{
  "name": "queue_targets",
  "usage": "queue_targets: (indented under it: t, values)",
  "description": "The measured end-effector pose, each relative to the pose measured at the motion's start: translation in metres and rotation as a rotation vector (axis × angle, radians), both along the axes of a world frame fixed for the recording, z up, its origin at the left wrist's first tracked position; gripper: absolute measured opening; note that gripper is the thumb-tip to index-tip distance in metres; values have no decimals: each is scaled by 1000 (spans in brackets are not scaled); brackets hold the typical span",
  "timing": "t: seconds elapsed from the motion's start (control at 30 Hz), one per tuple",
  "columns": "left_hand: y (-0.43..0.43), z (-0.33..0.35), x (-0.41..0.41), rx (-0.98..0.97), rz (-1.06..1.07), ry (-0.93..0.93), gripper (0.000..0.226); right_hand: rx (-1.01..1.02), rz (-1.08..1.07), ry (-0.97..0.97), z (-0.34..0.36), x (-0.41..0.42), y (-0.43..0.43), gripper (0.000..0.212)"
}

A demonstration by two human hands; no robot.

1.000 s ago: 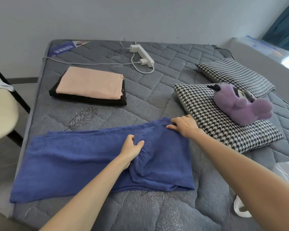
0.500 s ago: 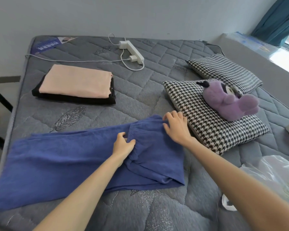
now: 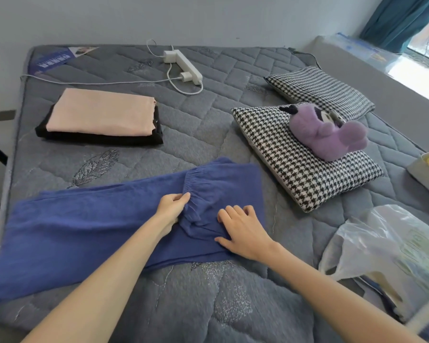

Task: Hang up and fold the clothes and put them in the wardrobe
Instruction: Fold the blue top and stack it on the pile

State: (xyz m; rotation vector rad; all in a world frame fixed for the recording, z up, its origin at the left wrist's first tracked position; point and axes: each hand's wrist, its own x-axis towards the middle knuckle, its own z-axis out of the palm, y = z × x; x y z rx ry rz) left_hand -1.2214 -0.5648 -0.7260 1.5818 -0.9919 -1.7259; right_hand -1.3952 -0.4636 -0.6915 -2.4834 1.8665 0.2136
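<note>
Head view: your left hand (image 3: 172, 206) fingers pinch the waistband of the blue trousers (image 3: 84, 231), their long axis running leftward, while your right hand (image 3: 243, 230) presses flat, fingers spread.

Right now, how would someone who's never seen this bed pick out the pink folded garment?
Start at the grey mattress and go to its far left part, left of the white power strip. A folded stack lies there, and the pink garment is the top layer. The piece under it is black, and the blue trousers nearer the person lie spread out.
</note>
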Motion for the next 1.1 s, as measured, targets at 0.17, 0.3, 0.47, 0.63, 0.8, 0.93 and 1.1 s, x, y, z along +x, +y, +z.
queue_targets:
  t: [0.17, 0.3, 0.47, 0.63, 0.8, 0.93, 1.1]
  values:
    - [6, 4, 3, 17, 30, 8, 29, -88, 79, 176, -1, -1, 15, 15]
    - [12, 7, 1, 9, 43, 2, 31, -99, 36, 180, 10, -13, 18, 24]
    - [33, 7, -11, -7, 42, -1, 23, -15, -82, 46, 20, -40, 24, 16]
    - [51, 5, -21, -8, 7, 7, 22, 102, -133, 88, 16, -59, 37, 16]
    - [54, 8, -14, -142, -83, -240, 24, 215, -194, 45, 0, -58, 39, 22]
    - [58, 12, -9, -446, -235, -654, 52, 247, -323, -172, 4, -61, 24, 25]
    - [66, 20, -19, -781, -388, -854, 56, 85, -671, -592, -5, -68, -5, 14]
